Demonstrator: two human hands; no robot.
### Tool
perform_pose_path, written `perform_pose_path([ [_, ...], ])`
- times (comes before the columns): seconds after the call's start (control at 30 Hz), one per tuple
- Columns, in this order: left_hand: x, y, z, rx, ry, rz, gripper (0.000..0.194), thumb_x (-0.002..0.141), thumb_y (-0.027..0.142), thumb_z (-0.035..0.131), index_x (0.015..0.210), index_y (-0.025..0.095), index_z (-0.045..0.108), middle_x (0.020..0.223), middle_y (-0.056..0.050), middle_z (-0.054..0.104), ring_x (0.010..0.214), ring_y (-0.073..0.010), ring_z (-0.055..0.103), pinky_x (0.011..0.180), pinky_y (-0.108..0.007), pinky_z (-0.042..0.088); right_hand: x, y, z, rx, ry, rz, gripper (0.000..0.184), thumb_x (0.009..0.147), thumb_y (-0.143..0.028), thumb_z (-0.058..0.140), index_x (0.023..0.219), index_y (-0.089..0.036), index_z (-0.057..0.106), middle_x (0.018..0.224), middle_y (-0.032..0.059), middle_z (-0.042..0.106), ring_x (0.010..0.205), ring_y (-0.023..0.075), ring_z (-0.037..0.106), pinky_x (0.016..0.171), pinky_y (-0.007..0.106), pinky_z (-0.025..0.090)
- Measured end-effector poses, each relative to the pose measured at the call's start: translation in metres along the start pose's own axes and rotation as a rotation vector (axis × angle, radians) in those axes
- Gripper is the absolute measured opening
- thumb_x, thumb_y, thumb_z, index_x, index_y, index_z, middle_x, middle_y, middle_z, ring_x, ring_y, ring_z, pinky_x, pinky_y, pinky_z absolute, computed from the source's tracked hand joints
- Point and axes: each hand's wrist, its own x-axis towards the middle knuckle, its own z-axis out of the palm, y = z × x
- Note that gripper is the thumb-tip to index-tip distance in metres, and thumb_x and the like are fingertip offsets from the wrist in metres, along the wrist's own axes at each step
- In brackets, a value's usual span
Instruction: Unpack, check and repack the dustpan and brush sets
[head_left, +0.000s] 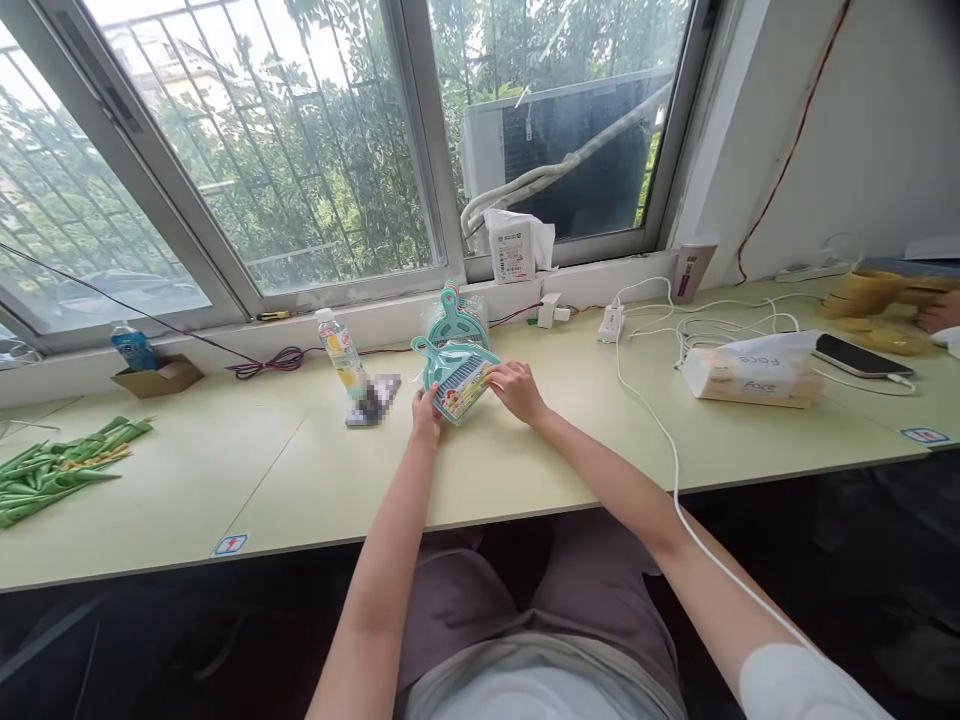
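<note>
A small teal dustpan and brush set with a colourful printed card is held slightly tilted above the table. My left hand grips its lower left edge, thumb on the front. On the opposite side, the fingers of my right hand pinch the card's right edge. Right behind it, against the wall, a stack of similar teal dustpans stands in clear wrapping, partly hidden by the held set.
A bottle and a blurred phone-like item lie left of my hands. A white cable crosses the table by my right arm. Further right are a tissue pack, a phone and another person's hand near tape rolls.
</note>
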Motion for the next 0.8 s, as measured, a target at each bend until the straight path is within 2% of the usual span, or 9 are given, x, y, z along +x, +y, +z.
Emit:
perform_pose_path([
  [0.07, -0.002, -0.004, 0.002, -0.022, 0.009, 0.0, 0.024, 0.075, 0.022, 0.072, 0.094, 0.016, 0.059, 0.082, -0.003, 0.068, 0.064, -0.0128, 0.065, 0.063, -0.026, 0.053, -0.001, 0.001, 0.002, 0.019, -0.136, -0.077, 0.024, 0.099, -0.022, 0.047, 0.099, -0.02, 0.071, 0.095, 0.0073, 0.073, 0.09, 0.019, 0.063, 0.101, 0.036, 0.033],
  [0.17, -0.004, -0.008, 0.004, -0.024, -0.007, 0.024, 0.025, 0.076, 0.025, 0.073, 0.095, 0.016, 0.058, 0.086, -0.004, 0.068, 0.066, -0.0135, 0.065, 0.062, -0.026, 0.053, -0.003, -0.002, 0.005, 0.01, -0.273, -0.033, 0.026, 0.099, -0.027, 0.046, 0.102, -0.017, 0.071, 0.08, 0.0074, 0.073, 0.073, 0.0181, 0.063, 0.086, 0.031, 0.039],
  [0.23, -0.005, -0.008, 0.006, -0.036, -0.024, 0.047, 0.027, 0.076, 0.027, 0.072, 0.097, 0.017, 0.057, 0.088, -0.004, 0.068, 0.068, -0.0138, 0.065, 0.062, -0.025, 0.053, -0.003, -0.005, 0.007, 0.07, -0.303, 0.09, 0.03, 0.1, -0.032, 0.046, 0.095, -0.018, 0.072, 0.078, 0.0061, 0.073, 0.069, 0.0173, 0.063, 0.077, 0.028, 0.04],
  [0.33, -0.006, -0.006, 0.007, -0.093, -0.035, 0.066, 0.027, 0.075, 0.024, 0.07, 0.098, 0.019, 0.056, 0.089, -0.002, 0.068, 0.071, -0.0145, 0.066, 0.063, -0.025, 0.052, -0.001, -0.007, 0.007, 0.336, -0.32, 0.354, 0.048, 0.102, -0.045, 0.037, 0.081, -0.021, 0.073, 0.079, 0.0022, 0.074, 0.059, 0.0126, 0.062, 0.066, 0.025, 0.041],
  [0.4, -0.007, -0.004, 0.007, -0.131, -0.043, 0.053, 0.027, 0.073, 0.021, 0.068, 0.097, 0.02, 0.056, 0.087, -0.001, 0.067, 0.071, -0.0146, 0.065, 0.065, -0.026, 0.052, 0.001, -0.004, 0.008, 0.55, -0.287, 0.499, 0.054, 0.101, -0.052, 0.034, 0.082, -0.02, 0.073, 0.08, 0.0013, 0.074, 0.051, 0.0097, 0.059, 0.061, 0.023, 0.042],
  [0.47, -0.008, -0.003, 0.008, -0.146, -0.072, 0.031, 0.029, 0.069, 0.017, 0.067, 0.097, 0.02, 0.057, 0.087, -0.001, 0.068, 0.072, -0.0145, 0.065, 0.065, -0.025, 0.051, 0.004, 0.001, 0.009, 0.747, -0.205, 0.586, 0.046, 0.098, -0.054, 0.041, 0.091, -0.019, 0.071, 0.08, 0.0025, 0.074, 0.049, 0.0091, 0.058, 0.056, 0.022, 0.042],
  [0.57, -0.008, -0.002, 0.009, -0.104, -0.12, 0.025, 0.04, 0.064, 0.011, 0.064, 0.102, 0.02, 0.058, 0.091, -0.001, 0.069, 0.073, -0.0138, 0.065, 0.064, -0.023, 0.05, 0.007, 0.01, 0.012, 0.971, -0.114, 0.673, 0.032, 0.091, -0.046, 0.057, 0.097, -0.016, 0.065, 0.079, 0.0038, 0.072, 0.048, 0.0086, 0.055, 0.05, 0.021, 0.039],
  [0.67, -0.006, -0.003, 0.009, -0.007, -0.129, 0.012, 0.044, 0.065, 0.012, 0.065, 0.108, 0.02, 0.059, 0.094, -0.002, 0.071, 0.074, -0.0134, 0.065, 0.063, -0.022, 0.051, 0.008, 0.017, 0.015, 1.044, -0.074, 0.733, 0.022, 0.084, -0.037, 0.066, 0.088, -0.016, 0.062, 0.077, 0.0024, 0.069, 0.052, 0.0079, 0.054, 0.049, 0.02, 0.038],
  [0.8, -0.002, -0.006, 0.011, 0.096, -0.141, -0.075, 0.034, 0.077, 0.032, 0.07, 0.108, 0.018, 0.062, 0.094, -0.005, 0.071, 0.075, -0.0145, 0.066, 0.063, -0.023, 0.053, 0.008, 0.02, 0.017, 1.058, -0.004, 0.783, 0.018, 0.08, -0.029, 0.069, 0.087, -0.018, 0.057, 0.087, 0.0023, 0.069, 0.078, 0.0121, 0.063, 0.065, 0.021, 0.05],
])
